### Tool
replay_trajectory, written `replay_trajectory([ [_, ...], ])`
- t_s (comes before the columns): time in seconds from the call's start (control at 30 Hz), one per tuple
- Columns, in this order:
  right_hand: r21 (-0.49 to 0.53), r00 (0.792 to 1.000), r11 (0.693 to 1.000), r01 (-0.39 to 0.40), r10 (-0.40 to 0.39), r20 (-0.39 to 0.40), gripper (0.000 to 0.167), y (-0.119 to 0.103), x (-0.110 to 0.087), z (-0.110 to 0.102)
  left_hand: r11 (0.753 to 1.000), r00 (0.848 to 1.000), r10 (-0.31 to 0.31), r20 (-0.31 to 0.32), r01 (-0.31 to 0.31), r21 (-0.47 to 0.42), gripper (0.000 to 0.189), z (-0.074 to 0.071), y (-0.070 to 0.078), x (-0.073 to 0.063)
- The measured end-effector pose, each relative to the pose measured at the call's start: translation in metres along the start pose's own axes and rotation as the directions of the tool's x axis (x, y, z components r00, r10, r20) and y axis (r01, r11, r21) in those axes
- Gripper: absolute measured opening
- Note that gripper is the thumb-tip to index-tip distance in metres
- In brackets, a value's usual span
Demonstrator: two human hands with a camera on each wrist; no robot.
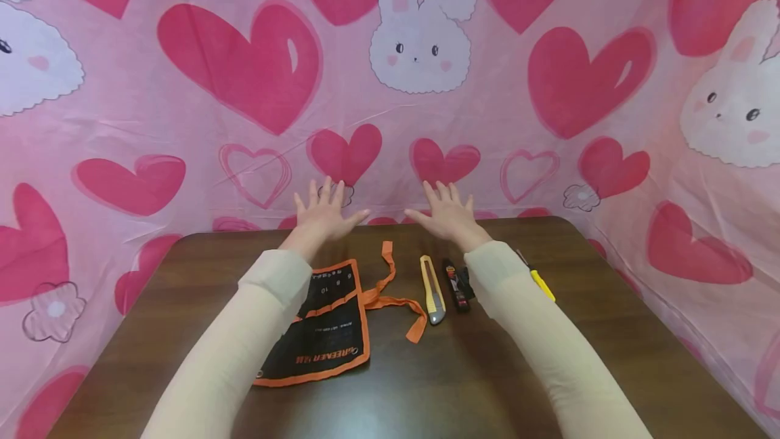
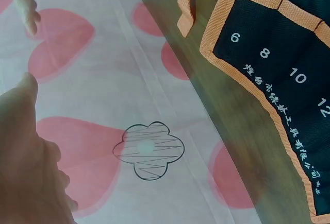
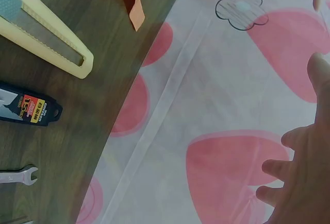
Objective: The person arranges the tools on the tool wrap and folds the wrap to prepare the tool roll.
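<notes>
Both hands reach forward above the far table edge, fingers spread and holding nothing. My left hand [image 1: 321,219] is beyond a black tool roll [image 1: 323,334] with orange trim, which the left sleeve partly covers. Numbers such as 6, 8 and 10 mark its pockets [image 2: 264,54] in the left wrist view. Palm down, my right hand [image 1: 449,219] is past a yellow utility knife [image 1: 432,293] and a slim black blade case [image 1: 456,286]. An open-end wrench [image 3: 20,176] shows in the right wrist view. A yellow-handled screwdriver [image 1: 542,285] lies right of the right sleeve.
Orange tie straps [image 1: 396,301] trail from the roll across the brown wooden table [image 1: 414,391]. A pink cloth backdrop [image 1: 347,100] with hearts and rabbits rises behind the table's far edge and along both sides.
</notes>
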State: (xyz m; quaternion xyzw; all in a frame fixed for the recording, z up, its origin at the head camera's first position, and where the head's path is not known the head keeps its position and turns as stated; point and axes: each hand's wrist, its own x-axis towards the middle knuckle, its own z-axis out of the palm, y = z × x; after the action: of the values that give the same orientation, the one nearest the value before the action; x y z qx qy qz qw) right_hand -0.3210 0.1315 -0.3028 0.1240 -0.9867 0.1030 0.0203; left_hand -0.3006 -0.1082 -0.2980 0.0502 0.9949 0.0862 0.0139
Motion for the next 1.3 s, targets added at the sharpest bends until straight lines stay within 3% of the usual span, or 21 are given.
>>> replay_trajectory([
  [0.7, 0.019, 0.998, 0.998, 0.061, -0.061, -0.017, 0.087, 0.008, -0.01, 0.004, 0.998, 0.997, 0.06, -0.041, -0.061, -0.026, 0.088, 0.002, -0.016, -0.009],
  [1.3, 0.08, 0.995, 0.992, 0.094, -0.091, -0.037, 0.087, 0.014, -0.025, 0.012, 0.995, 0.996, 0.082, -0.046, -0.084, -0.05, 0.092, 0.012, -0.042, -0.022],
])
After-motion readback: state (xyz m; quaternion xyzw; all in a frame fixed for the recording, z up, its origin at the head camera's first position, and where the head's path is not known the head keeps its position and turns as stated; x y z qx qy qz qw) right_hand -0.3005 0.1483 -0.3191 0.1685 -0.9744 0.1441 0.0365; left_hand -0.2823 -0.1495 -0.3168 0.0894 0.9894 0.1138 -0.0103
